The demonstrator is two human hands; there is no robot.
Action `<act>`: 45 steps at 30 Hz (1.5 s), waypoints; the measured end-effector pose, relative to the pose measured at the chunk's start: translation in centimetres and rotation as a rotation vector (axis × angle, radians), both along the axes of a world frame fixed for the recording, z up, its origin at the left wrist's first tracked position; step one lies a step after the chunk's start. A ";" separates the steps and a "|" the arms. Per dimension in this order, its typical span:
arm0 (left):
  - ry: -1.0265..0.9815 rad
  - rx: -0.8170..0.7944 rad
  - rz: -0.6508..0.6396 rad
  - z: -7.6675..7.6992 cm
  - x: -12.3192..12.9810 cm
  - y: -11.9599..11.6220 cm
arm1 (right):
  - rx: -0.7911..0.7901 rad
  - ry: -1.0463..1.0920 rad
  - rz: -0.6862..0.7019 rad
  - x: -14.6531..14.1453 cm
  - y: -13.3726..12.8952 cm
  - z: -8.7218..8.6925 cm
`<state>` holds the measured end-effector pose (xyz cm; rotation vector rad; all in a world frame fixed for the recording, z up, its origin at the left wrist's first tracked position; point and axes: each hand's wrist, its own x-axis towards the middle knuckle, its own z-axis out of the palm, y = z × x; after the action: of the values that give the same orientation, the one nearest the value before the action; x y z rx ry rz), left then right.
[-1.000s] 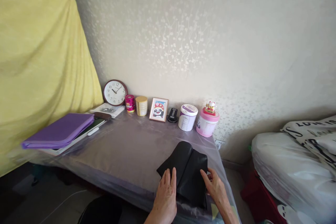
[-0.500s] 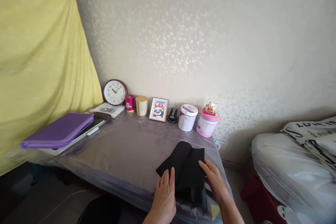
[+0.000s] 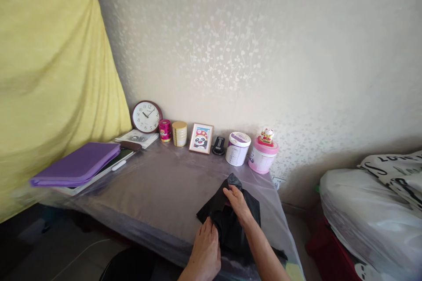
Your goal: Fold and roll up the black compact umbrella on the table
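A thin, pliable black piece [image 3: 245, 217], like cloth or a bag, lies crumpled on the near right part of the table; its exact kind I cannot tell. Its far end rises in a shiny, creased peak, and a narrow dark strip shows at its near right. My left hand [image 3: 205, 243] is closed on the near left edge, with fingers curled and their tips partly hidden in the folds. My right hand [image 3: 236, 202] reaches across the middle and grips the upper fold, its thumb side mostly out of sight.
The plastic-covered table [image 3: 158, 189] bears a purple folder [image 3: 75, 164] at left. Along the wall stand a clock [image 3: 147, 116], a pink can [image 3: 165, 131], a yellow-lidded jar [image 3: 180, 134], a framed panda picture [image 3: 201, 138], a small black device [image 3: 218, 145], and two tubs [image 3: 237, 149].
My right hand has moved left and up from the right edge onto the black piece's upper middle. The flat folded panels are now bunched and creased, while my left hand has curled into the near edge.
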<state>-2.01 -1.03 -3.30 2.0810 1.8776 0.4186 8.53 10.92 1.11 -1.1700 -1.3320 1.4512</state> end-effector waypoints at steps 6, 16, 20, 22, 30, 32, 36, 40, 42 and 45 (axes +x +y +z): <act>-0.027 0.005 0.026 -1.5 -0.7 -0.1 | -0.007 -0.202 -0.025 -0.5 1.3 -1.3; -0.149 0.365 -0.001 3.2 -0.7 -1.1 | 0.121 -0.319 0.183 -0.9 0.9 -0.7; -0.117 0.321 -0.087 4.1 0.5 -0.1 | 0.211 -0.397 0.231 -0.9 1.1 -1.1; -0.102 0.292 -0.064 3.5 0.7 0.4 | 0.246 -0.409 0.249 -0.8 1.2 -1.3; -0.028 0.259 -0.019 0.5 0.4 1.2 | 0.583 -0.580 0.323 0.0 -0.7 -0.6; -0.010 0.233 -0.017 0.0 0.3 1.3 | 0.702 -0.656 0.306 0.4 -1.1 -0.3; 0.009 0.200 -0.037 -0.7 0.1 1.4 | 0.845 -0.696 0.348 0.9 -0.5 -0.7; 0.026 0.176 -0.017 -1.4 0.0 1.5 | 0.908 -0.785 0.352 1.2 1.5 -1.5; 0.020 0.186 -0.015 -1.7 0.0 1.5 | 0.919 -0.824 0.333 1.2 2.5 -1.7; 0.018 0.169 0.005 -1.9 0.1 1.5 | 0.924 -0.884 0.312 1.3 4.1 -1.9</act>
<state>-1.96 0.52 -5.16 2.1934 1.9178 0.5806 9.85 15.03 -0.83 -0.9688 -2.4933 0.2698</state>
